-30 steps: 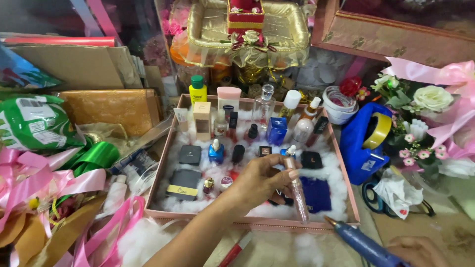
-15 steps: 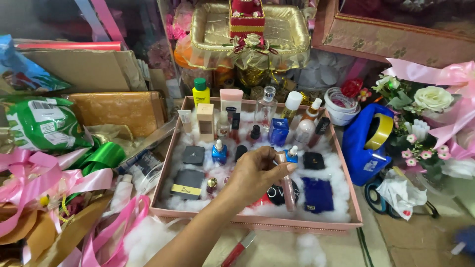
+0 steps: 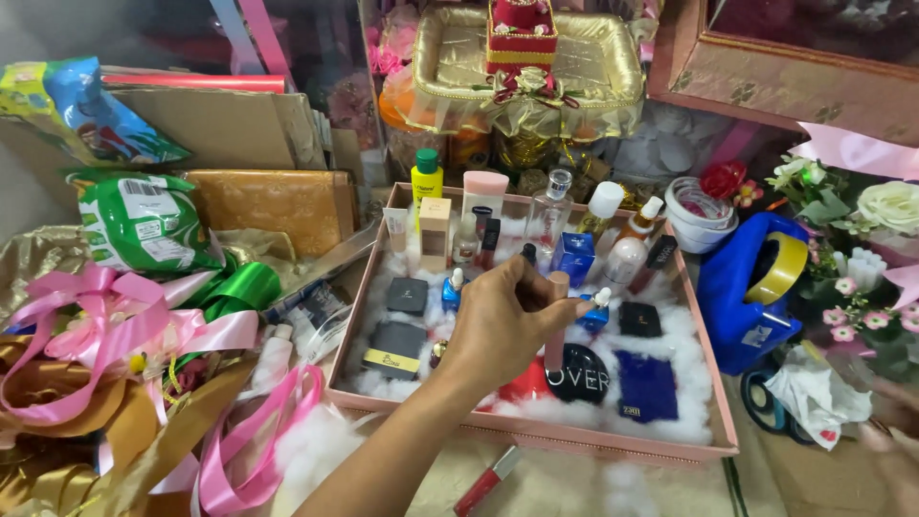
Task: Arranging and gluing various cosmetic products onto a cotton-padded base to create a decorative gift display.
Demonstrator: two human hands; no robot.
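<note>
A slim pink tube is held upright in the closed grip of the left hand, thumb and fingers pinched round its upper part, above the middle of a shallow pink tray lined with white cotton wool. The right hand is seen only as a blur at the lower right edge, and whether it is open or closed cannot be told.

Around the tube, small packages are laid in the tray: a round black compact just beside its lower end, a dark blue flat box to the right, a black case with a yellow band to the left, and a blue carton behind. At the tray's far edge a yellow bottle with a green cap is stood (next to a pink-capped tube).

A blue tape dispenser is placed right of the tray, a green-and-white bag well to the left, and a red lipstick lies in front.
</note>
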